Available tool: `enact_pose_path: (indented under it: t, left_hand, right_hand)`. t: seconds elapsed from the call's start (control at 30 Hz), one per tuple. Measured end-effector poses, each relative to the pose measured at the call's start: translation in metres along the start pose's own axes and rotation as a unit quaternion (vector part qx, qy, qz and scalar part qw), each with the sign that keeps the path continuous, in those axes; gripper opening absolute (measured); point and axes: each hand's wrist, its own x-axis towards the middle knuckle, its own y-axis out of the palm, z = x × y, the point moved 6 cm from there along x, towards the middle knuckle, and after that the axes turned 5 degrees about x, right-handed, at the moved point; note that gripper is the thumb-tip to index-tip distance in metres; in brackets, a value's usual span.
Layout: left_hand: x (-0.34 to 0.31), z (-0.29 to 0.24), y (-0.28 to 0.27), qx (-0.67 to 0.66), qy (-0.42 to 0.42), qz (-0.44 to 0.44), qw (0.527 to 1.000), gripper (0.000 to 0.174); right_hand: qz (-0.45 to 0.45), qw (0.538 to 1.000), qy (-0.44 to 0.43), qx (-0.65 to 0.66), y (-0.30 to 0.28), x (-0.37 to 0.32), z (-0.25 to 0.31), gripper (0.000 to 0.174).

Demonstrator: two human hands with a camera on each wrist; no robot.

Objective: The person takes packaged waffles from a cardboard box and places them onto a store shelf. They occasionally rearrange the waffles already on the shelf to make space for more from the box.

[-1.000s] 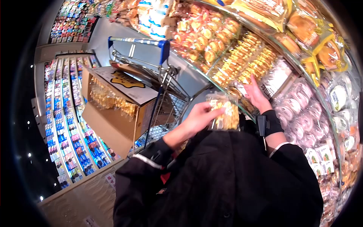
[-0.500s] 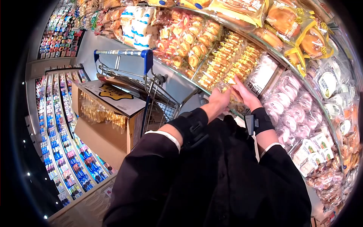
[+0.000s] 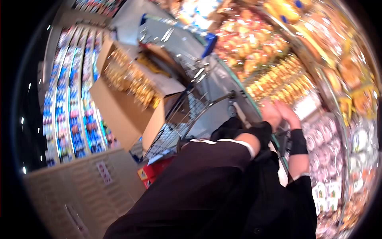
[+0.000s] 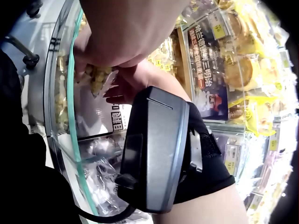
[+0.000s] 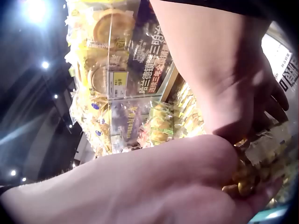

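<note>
My left hand [image 3: 271, 114] is low over the shelf bin, its fingers around a clear packet of small yellow snacks [image 4: 99, 80]. Beside it, my right hand [image 3: 288, 113] reaches in with loosely extended fingers [image 4: 117, 91] close behind the packet. The two hands overlap in the right wrist view, where the left hand [image 5: 187, 175] covers part of the packet [image 5: 252, 175] and the right hand [image 5: 219, 88] comes down from the top. Rows of similar yellow packets [image 3: 274, 79] stand just beyond the hands.
A glass edge [image 4: 72, 107] borders the bin's front. White packs [image 3: 307, 104] and pale pink packs [image 3: 324, 137] lie to the right. Behind, a dark sign [image 4: 205, 70] stands by bagged breads. On the left, an open cardboard box [image 3: 119, 107] holding more packets sits on a cart [image 3: 179, 135].
The left hand brought the packet forward from near the chest into the bin, beside the right hand. The head view has shifted and blurred, with the cart and box displaced in it.
</note>
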Motion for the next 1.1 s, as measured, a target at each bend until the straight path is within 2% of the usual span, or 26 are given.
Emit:
enact_pose_path:
  t: [0.03,0.07,0.13,0.17,0.2,0.23,0.27,0.3,0.33,0.37,0.4,0.5,0.53,0.57,0.6,0.63,0.67,0.7,0.73,0.77,0.8,0.87,0.93,1.0,1.03,1.1]
  left_hand:
    - [0.001,0.004,0.003,-0.021,-0.072,-0.073,0.994,0.038]
    - [0.011,0.011,0.014,-0.019,-0.061,-0.099,0.993,0.036]
    - [0.003,0.003,0.001,-0.052,-0.063,-0.085,0.993,0.036]
    - [0.001,0.004,0.002,-0.057,-0.063,-0.086,0.993,0.035]
    - [0.005,0.008,0.008,-0.067,-0.071,-0.083,0.992,0.035]
    - [0.015,0.015,0.018,-0.076,-0.080,-0.075,0.991,0.035]
    - [0.021,0.018,0.027,-0.085,-0.092,-0.069,0.990,0.035]
    - [0.024,0.015,0.033,-0.096,-0.101,-0.072,0.988,0.035]
    - [0.026,0.015,0.037,-0.077,-0.133,-0.099,0.983,0.036]
    - [0.027,0.019,0.039,-0.055,-0.164,-0.126,0.977,0.037]
    - [0.024,0.020,0.035,-0.044,-0.136,-0.123,0.982,0.038]
    - [0.019,0.011,0.031,-0.028,-0.159,-0.115,0.980,0.039]
    - [0.031,0.017,0.045,-0.099,-0.123,-0.021,0.987,0.061]
    - [0.063,0.039,0.073,-0.037,-0.142,-0.078,0.986,0.055]
    - [0.083,0.042,0.105,0.029,-0.152,-0.125,0.980,0.049]
    - [0.071,0.022,0.076,0.129,0.066,0.069,0.987,0.023]
    - [0.038,0.003,0.040,0.132,0.294,0.235,0.917,0.017]
    - [0.052,0.013,0.045,0.019,0.214,0.285,0.934,0.013]
    - [0.039,0.021,0.031,-0.263,-0.032,0.375,0.889,0.010]
    - [0.017,0.006,-0.002,-0.286,-0.075,0.344,0.891,0.014]
    - [0.009,0.002,-0.013,-0.226,-0.047,0.380,0.896,0.017]
    - [0.008,0.005,-0.012,-0.132,0.020,0.333,0.933,0.018]
    - [-0.005,0.003,-0.015,-0.118,0.026,0.348,0.930,0.018]
    - [0.003,0.017,-0.002,-0.092,0.015,0.350,0.932,0.017]
    - [0.005,0.014,0.001,-0.088,0.017,0.351,0.932,0.017]
    - [0.012,0.012,0.001,-0.147,-0.017,0.312,0.939,0.017]
  right_hand:
    - [0.044,0.996,-0.013,0.072,0.004,0.006,-0.009,0.056]
    - [0.087,0.992,0.015,0.087,-0.003,-0.012,0.013,0.058]
    - [0.043,0.997,-0.013,0.059,-0.011,-0.034,0.035,0.061]
    - [-0.013,0.997,0.053,-0.046,-0.021,-0.050,0.039,0.065]
    - [0.017,0.991,0.104,-0.084,-0.028,-0.074,0.064,0.052]
    - [0.022,0.990,0.105,-0.096,-0.025,-0.086,0.053,0.052]
    - [-0.012,1.000,-0.002,-0.006,-0.021,-0.098,0.047,0.044]
    - [-0.041,0.989,-0.111,0.087,-0.019,-0.101,0.049,0.039]
    - [-0.065,0.974,-0.195,0.097,-0.012,-0.100,0.056,0.038]
    - [-0.092,0.965,-0.244,0.029,-0.004,-0.091,0.060,0.036]
    - [-0.113,0.951,-0.286,-0.018,0.006,-0.085,0.064,0.035]
    - [-0.154,0.915,-0.359,-0.101,0.014,-0.081,0.062,0.032]
    - [-0.161,0.907,-0.372,-0.114,0.010,-0.085,0.058,0.031]
    - [-0.163,0.903,-0.378,-0.125,0.007,-0.089,0.053,0.030]
    - [-0.165,0.905,-0.370,-0.131,0.001,-0.096,0.046,0.030]
    - [-0.127,0.935,-0.302,-0.135,-0.003,-0.090,0.033,0.039]
    - [-0.130,0.953,-0.243,-0.128,-0.008,-0.096,0.039,0.038]
    - [-0.119,0.970,-0.199,-0.073,-0.015,-0.100,0.057,0.039]
    - [-0.116,0.979,-0.156,-0.063,-0.016,-0.097,0.055,0.038]
    - [-0.137,0.983,-0.110,-0.048,-0.014,-0.091,0.044,0.036]
    - [-0.142,0.984,-0.104,-0.033,-0.015,-0.091,0.048,0.035]
    - [-0.199,0.971,-0.129,-0.022,-0.018,-0.096,0.065,0.034]
    - [-0.228,0.961,-0.156,-0.011,-0.014,-0.096,0.070,0.033]
    - [-0.235,0.957,-0.140,-0.099,-0.002,-0.091,0.067,0.036]
    - [-0.239,0.956,-0.139,-0.097,-0.001,-0.091,0.077,0.036]
    - [-0.192,0.975,-0.080,-0.080,0.004,-0.088,0.085,0.040]
